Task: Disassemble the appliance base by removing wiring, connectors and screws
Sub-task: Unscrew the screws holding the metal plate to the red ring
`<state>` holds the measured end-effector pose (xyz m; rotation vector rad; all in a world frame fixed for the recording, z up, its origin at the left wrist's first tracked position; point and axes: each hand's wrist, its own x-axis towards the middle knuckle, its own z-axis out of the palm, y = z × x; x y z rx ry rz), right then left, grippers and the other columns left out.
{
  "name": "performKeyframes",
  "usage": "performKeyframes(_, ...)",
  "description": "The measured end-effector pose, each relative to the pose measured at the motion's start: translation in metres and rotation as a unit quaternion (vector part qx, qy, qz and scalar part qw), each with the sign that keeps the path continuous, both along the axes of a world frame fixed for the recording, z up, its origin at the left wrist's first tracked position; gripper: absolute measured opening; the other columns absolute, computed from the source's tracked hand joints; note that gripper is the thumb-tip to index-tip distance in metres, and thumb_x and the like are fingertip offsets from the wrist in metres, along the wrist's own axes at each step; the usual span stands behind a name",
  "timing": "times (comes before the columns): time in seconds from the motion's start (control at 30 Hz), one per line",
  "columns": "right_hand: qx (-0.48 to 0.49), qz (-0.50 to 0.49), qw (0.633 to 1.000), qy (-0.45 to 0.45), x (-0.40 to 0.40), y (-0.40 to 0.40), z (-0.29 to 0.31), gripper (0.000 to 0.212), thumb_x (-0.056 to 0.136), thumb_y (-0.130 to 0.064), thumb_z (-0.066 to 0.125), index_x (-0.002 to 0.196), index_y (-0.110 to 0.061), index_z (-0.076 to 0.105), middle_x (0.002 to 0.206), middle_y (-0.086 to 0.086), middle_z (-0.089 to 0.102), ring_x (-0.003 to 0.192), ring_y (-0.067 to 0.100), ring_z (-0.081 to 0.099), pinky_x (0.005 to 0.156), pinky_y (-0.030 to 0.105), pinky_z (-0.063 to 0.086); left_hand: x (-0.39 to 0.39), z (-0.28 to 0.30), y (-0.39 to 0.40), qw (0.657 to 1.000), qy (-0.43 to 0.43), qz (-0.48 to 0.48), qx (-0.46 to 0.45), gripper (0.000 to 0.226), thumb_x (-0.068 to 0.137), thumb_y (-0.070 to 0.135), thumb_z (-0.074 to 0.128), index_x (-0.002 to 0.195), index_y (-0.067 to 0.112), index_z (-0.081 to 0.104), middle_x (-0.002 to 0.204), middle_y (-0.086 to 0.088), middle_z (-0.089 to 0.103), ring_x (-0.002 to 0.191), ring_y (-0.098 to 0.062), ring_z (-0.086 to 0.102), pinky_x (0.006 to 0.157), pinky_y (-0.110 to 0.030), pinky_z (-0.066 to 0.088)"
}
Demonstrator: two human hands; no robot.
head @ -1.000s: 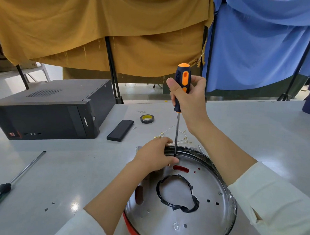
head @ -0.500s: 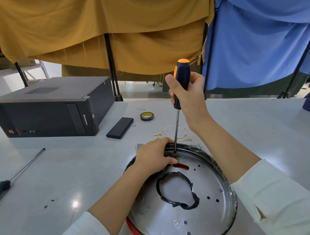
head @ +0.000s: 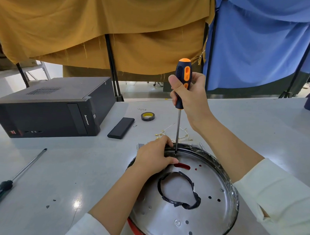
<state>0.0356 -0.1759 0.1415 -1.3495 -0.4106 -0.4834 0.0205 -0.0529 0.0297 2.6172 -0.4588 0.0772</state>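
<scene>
A round silver appliance base lies on the grey table, with a black-edged hole in its middle and a red rim showing at its lower left. My right hand grips the black-and-orange handle of a screwdriver held upright. Its tip rests at the far inner rim of the base. My left hand grips that far rim just left of the tip, thumb inside the base. Loose thin wires with gold terminals lie on the table just behind the base.
A black computer case stands at the left. A flat black block and a tape roll lie behind the base. A green-handled screwdriver lies at the near left. Ochre and blue cloths hang at the back.
The view has shifted slightly. My right hand has turned a little on the screwdriver handle; the tip stays at the same spot on the rim. My left hand keeps its hold.
</scene>
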Motion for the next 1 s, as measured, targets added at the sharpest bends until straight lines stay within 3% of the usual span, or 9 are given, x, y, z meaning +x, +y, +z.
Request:
performKeyframes(0.1,-0.021,0.007,1.000,-0.008,0.0010,-0.0014,-0.0027,0.018,0.096,-0.026,0.053,0.103,-0.011,0.045,0.083,0.004,0.056,0.065,0.017,0.052,0.059,0.030,0.046,0.0007,0.0001,-0.0002,1.000,-0.004,0.005,0.000,0.041,0.074,0.053,0.069,0.101,0.038,0.043,0.088,0.019,0.055,0.084,-0.008,0.051,0.062,-0.025,0.035)
performKeyframes(0.23,-0.015,0.037,0.999,0.012,0.0033,-0.0021,-0.0027,0.028,0.101,-0.034,0.035,0.104,-0.012,0.053,0.082,0.002,0.056,0.066,0.013,0.049,0.060,0.026,0.043,0.0014,-0.0002,0.0001,1.000,-0.005,0.003,0.000,0.039,0.073,0.054,0.069,0.099,0.040,0.042,0.089,0.020,0.053,0.083,-0.007,0.049,0.064,-0.025,0.035)
performKeyframes(0.33,0.003,0.035,0.999,0.022,0.0046,-0.0015,-0.0005,0.040,0.094,-0.038,0.050,0.113,-0.004,0.041,0.079,0.003,0.052,0.061,0.011,0.047,0.056,0.024,0.043,0.0021,-0.0009,0.0005,1.000,-0.001,-0.003,-0.004,0.034,0.077,0.052,0.066,0.102,0.039,0.046,0.087,0.019,0.056,0.086,-0.008,0.055,0.068,-0.026,0.038)
performKeyframes(0.43,-0.017,-0.007,1.000,0.010,0.0041,-0.0015,-0.0019,0.042,0.088,-0.027,0.064,0.111,-0.009,0.034,0.079,0.005,0.050,0.059,0.013,0.048,0.056,0.027,0.044,0.0042,-0.0024,0.0008,1.000,-0.014,-0.007,0.001,0.023,0.088,0.040,0.058,0.110,0.036,0.051,0.111,0.014,0.061,0.104,-0.012,0.055,0.074,-0.025,0.037)
performKeyframes(0.57,-0.019,0.000,1.000,0.007,0.0034,-0.0036,-0.0028,0.020,0.096,-0.030,0.052,0.105,-0.013,0.046,0.086,0.004,0.057,0.066,0.014,0.055,0.059,0.029,0.049,0.0050,-0.0032,0.0009,1.000,-0.025,-0.008,0.016,0.025,0.092,0.026,0.055,0.114,0.037,0.052,0.122,0.013,0.058,0.110,-0.013,0.053,0.075,-0.024,0.036)
performKeyframes(0.7,0.000,0.045,0.999,0.024,0.0036,-0.0036,-0.0011,0.027,0.101,-0.035,0.036,0.106,-0.011,0.050,0.082,0.003,0.055,0.061,0.013,0.049,0.059,0.029,0.045,0.0047,-0.0050,0.0014,0.999,-0.037,-0.008,0.023,0.026,0.091,0.027,0.056,0.115,0.036,0.052,0.123,0.013,0.058,0.111,-0.013,0.053,0.075,-0.023,0.036)
performKeyframes(0.87,-0.017,-0.001,1.000,0.016,0.0032,-0.0015,-0.0009,0.042,0.090,-0.026,0.063,0.115,-0.007,0.035,0.077,0.003,0.052,0.055,0.012,0.048,0.056,0.026,0.047,0.0047,-0.0059,0.0017,0.999,-0.046,-0.007,0.020,0.025,0.090,0.035,0.057,0.114,0.038,0.052,0.123,0.016,0.057,0.112,-0.010,0.053,0.075,-0.023,0.035)
performKeyframes(1.0,-0.028,0.016,0.999,0.005,0.0028,-0.0039,-0.0025,0.017,0.096,-0.026,0.051,0.105,-0.012,0.047,0.085,0.003,0.059,0.065,0.014,0.054,0.062,0.028,0.048,0.0054,-0.0071,0.0019,0.998,-0.052,-0.014,0.030,0.023,0.090,0.038,0.056,0.113,0.038,0.054,0.122,0.017,0.057,0.112,-0.009,0.052,0.076,-0.024,0.036)
